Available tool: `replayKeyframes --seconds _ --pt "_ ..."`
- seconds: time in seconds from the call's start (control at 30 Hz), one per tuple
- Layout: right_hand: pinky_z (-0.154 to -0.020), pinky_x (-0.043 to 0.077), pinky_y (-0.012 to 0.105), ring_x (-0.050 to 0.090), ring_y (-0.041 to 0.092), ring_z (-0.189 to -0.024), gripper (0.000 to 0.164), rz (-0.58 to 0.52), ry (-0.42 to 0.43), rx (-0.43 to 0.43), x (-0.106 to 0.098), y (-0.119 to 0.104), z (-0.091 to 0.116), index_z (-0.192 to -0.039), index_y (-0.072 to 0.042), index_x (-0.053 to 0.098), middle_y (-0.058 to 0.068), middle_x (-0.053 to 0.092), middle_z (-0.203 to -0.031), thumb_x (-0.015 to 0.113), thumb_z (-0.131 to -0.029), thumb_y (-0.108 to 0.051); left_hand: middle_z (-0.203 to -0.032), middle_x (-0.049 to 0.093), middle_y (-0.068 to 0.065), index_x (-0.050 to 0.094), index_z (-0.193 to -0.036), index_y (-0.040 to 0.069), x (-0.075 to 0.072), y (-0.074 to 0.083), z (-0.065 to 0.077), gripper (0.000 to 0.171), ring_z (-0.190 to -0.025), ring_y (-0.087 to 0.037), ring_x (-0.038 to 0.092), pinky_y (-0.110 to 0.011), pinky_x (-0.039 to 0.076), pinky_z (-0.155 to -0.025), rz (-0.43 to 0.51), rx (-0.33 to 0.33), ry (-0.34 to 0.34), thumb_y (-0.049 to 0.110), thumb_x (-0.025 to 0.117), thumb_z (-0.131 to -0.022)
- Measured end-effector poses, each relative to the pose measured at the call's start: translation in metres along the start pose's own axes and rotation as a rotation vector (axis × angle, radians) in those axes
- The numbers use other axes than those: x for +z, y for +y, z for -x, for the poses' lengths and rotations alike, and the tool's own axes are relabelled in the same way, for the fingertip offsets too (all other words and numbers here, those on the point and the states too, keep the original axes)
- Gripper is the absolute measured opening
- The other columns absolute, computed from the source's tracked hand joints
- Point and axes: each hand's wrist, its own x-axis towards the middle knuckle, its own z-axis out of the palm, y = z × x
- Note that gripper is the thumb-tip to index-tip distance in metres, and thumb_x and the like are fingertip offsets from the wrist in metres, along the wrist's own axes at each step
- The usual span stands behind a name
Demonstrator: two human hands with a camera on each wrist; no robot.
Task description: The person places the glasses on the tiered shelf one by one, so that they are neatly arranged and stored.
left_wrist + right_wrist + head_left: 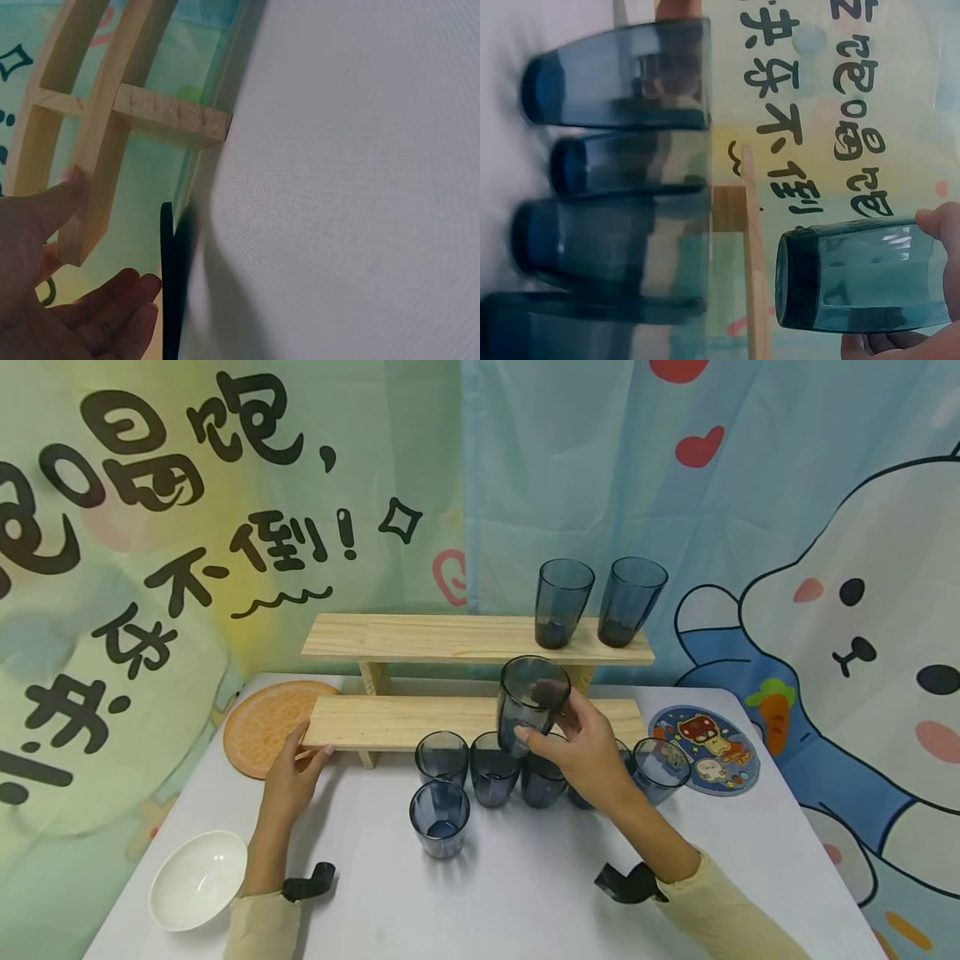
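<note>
A blue-tinted drinking glass [525,693] is held upright by my right hand [588,752], in front of the lower board of a two-tier wooden shelf [397,718]. In the right wrist view, thumb and fingers grip this glass [870,277] near its rim, and its thick base is off the table. My left hand [292,772] pinches the left end of the lower board; the left wrist view shows the thumb against the board [94,180] and the other fingers apart below. Two matching glasses, one on the left [564,602] and one on the right [630,602], stand on the upper board.
Several more glasses [495,772] stand in a row before the shelf, some partly hidden by my right arm. One glass [439,818] stands nearer. An orange round mat [258,727], a blue patterned mat [712,747] and a white bowl [198,877] lie at the sides.
</note>
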Motion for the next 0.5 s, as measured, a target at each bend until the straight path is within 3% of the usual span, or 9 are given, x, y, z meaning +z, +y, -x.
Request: replayKeyframes --seconds 0.17,0.5 --pt "-0.124 0.039 0.038 0.054 0.027 -0.141 0.060 -0.009 0.010 -0.040 0.003 -0.005 -0.027 -0.147 -0.005 0.052 0.011 0.052 -0.150 0.080 -0.094 -0.010 -0.155 0.045 -0.035 0.023 -0.169 0.013 0.000 -0.001 0.001 0.074 -0.137 -0.052 0.055 -0.064 0.045 -0.113 -0.002 0.008 0.002 0.038 0.060 -0.109" --pt "-0.124 0.039 0.039 0.052 0.025 -0.142 0.061 0.033 0.049 -0.018 0.014 -0.014 -0.080 -0.146 -0.007 0.052 0.012 0.054 -0.147 0.080 -0.097 -0.027 -0.154 0.046 -0.035 0.024 -0.168 0.012 0.000 0.000 0.001 0.074 -0.136 -0.051 0.056 -0.063 0.046 -0.112 0.011 0.013 0.008 0.036 0.061 -0.109"
